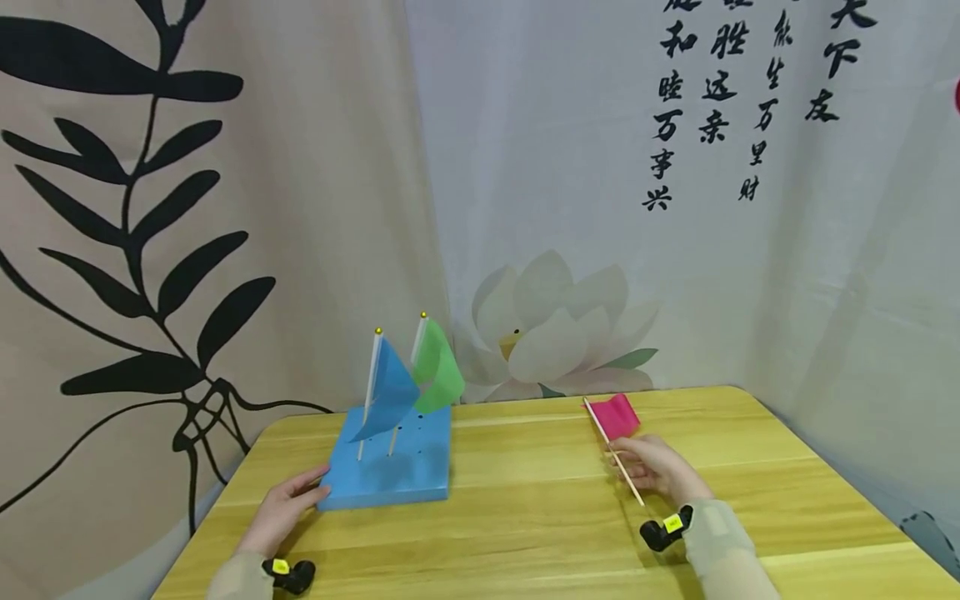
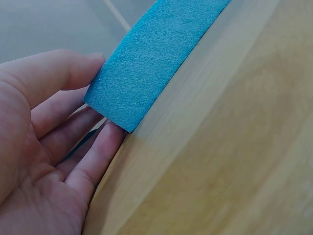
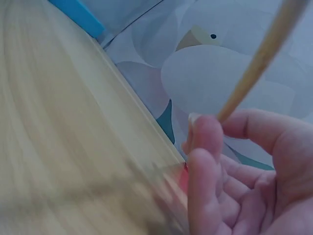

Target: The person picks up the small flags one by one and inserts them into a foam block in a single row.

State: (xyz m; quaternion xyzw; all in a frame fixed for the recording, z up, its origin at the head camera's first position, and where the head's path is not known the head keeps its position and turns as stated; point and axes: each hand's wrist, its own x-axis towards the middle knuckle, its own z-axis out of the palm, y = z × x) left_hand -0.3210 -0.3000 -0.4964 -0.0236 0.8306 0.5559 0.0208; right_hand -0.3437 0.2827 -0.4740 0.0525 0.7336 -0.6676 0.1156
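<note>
- My right hand (image 1: pixel 656 468) pinches the stick of a pink flag (image 1: pixel 617 417), tilted above the bench (image 1: pixel 525 517).
- My left hand (image 1: pixel 288 504), fingers spread straight, touches the near-left corner of the blue block (image 1: pixel 405 475).
- A blue flag (image 1: pixel 390 387) and a green flag (image 1: pixel 438 367) stand in the block.

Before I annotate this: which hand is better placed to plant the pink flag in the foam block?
Right. The right hand already grips the pink flag; the left hand steadies the foam block.
</note>
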